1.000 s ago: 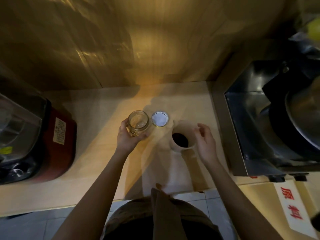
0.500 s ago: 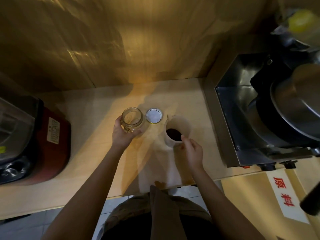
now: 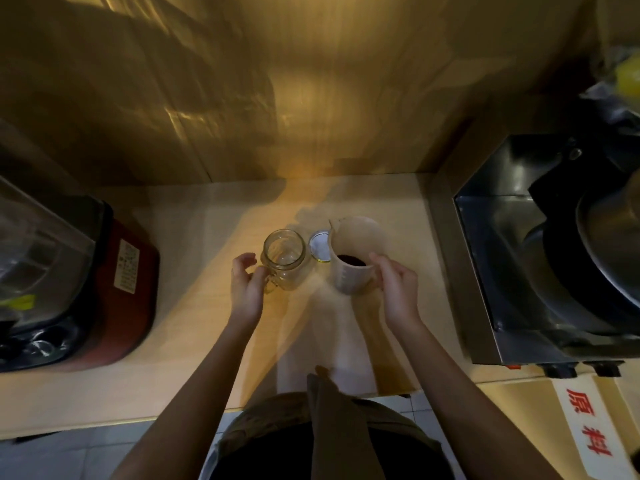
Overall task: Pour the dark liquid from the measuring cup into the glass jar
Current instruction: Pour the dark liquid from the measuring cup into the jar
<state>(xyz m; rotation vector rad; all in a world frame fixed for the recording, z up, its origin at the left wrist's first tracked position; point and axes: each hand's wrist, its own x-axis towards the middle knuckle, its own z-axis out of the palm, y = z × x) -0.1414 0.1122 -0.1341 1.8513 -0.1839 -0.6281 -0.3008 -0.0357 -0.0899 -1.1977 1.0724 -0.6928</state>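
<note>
Since half second ago: right hand (image 3: pixel 398 289) now wraps cup (image 3: pixel 353 258), cup appears raised, blurred. Left hand (image 3: pixel 247 289) loosens off jar (image 3: pixel 284 259); fingers half spread, thumb by jar handle, contact unclear. Right fingers curl round cup's near side. Dark liquid (image 3: pixel 350 260) inside cup. Jar upright on counter (image 3: pixel 194 237), lid (image 3: pixel 319 245) between jar and cup.

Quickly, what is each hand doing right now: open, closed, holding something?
Left hand: fingers loosely curled at the handle of the glass jar; firm grip cannot be told.
Right hand: closed on the measuring cup.
</note>
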